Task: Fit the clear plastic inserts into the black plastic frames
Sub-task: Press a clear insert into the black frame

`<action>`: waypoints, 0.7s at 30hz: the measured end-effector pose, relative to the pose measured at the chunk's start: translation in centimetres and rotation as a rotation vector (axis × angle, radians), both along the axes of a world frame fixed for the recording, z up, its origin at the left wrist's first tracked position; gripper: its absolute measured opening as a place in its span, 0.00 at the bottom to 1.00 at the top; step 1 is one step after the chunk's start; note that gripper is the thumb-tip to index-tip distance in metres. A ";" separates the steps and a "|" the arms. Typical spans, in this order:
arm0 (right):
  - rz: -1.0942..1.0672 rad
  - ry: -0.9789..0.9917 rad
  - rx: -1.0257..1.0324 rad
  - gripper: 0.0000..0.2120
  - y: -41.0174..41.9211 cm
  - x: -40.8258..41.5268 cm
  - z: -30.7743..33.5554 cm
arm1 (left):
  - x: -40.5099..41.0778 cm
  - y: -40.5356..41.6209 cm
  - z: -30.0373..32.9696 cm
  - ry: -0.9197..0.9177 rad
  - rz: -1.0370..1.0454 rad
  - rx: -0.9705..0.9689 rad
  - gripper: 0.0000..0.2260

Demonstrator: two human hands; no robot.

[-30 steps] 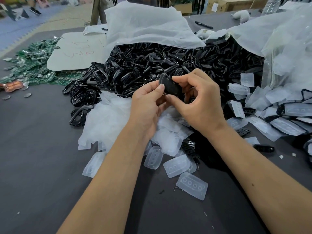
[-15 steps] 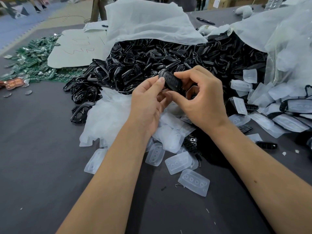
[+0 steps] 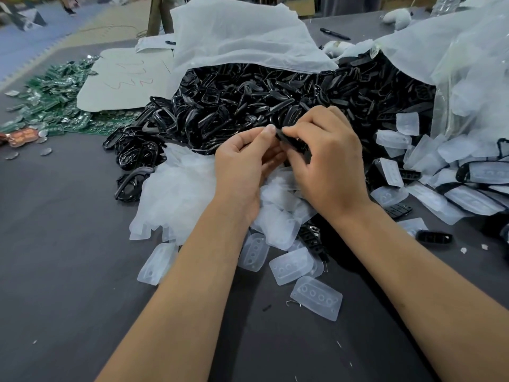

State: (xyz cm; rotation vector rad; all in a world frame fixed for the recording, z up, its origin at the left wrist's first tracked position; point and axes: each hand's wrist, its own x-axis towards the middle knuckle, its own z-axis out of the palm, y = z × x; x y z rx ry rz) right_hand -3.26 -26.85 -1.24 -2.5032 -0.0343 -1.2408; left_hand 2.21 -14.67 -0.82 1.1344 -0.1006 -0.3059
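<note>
Dark grey and littered with parts, the bench (image 3: 68, 257) carried a great heap of black frames (image 3: 261, 106) spilling from under a white sheet (image 3: 234, 40) at the far side. Both hands met over the middle of it, just in front of that heap. The left hand (image 3: 242, 164) had its thumb and fingers curled up against the near end of one black frame (image 3: 289, 142), and the right hand (image 3: 327, 161) pinched the same piece from the other side, fingers bent over it, so the frame sat edge-on between the two, lifted clear of the pile. Whether a clear piece was already seated in it I could not tell; the fingers hid most of it.

Directly beneath the hands lay a mound of clear plastic inserts (image 3: 283, 224), loose ones scattered toward the near edge, one with a row of four holes (image 3: 316, 297) lying nearest. More clear pieces, some already sitting in black frames (image 3: 479, 175), lay to the right. Far left, green circuit boards (image 3: 49, 100) were heaped beside a white card (image 3: 124, 78), and a black pen (image 3: 334, 34) lay at the far side.
</note>
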 end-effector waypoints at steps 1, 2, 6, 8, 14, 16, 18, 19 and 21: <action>-0.006 0.001 0.038 0.05 -0.1 0.1 0.0 | 0.0 0.0 0.1 0.006 -0.013 -0.008 0.06; -0.009 0.004 0.097 0.05 -0.2 0.1 -0.1 | 0.0 0.0 0.1 0.007 -0.016 -0.012 0.08; -0.003 0.016 0.408 0.05 -1.4 0.4 -0.1 | -0.2 -0.2 -0.1 -0.153 0.111 0.120 0.04; 0.070 0.070 0.574 0.05 -2.0 0.5 -0.3 | -0.3 -0.4 -0.4 -0.338 0.168 0.288 0.07; 0.265 0.169 0.676 0.07 -1.9 0.6 -0.5 | -0.2 -0.2 -0.7 -0.538 0.200 0.439 0.05; 0.252 0.179 0.668 0.07 -1.9 0.5 -0.5 | -0.1 -0.2 -0.7 -0.524 0.213 0.455 0.06; 0.226 0.180 0.657 0.06 -1.8 0.5 -0.6 | -0.1 -0.3 -0.7 -0.518 0.232 0.478 0.08; 0.201 0.175 0.640 0.07 -1.8 0.6 -0.7 | -0.1 -0.4 -0.8 -0.521 0.247 0.496 0.08; 0.152 0.166 0.603 0.07 -1.7 0.6 -0.6 | -0.1 -0.4 -0.9 -0.529 0.277 0.530 0.06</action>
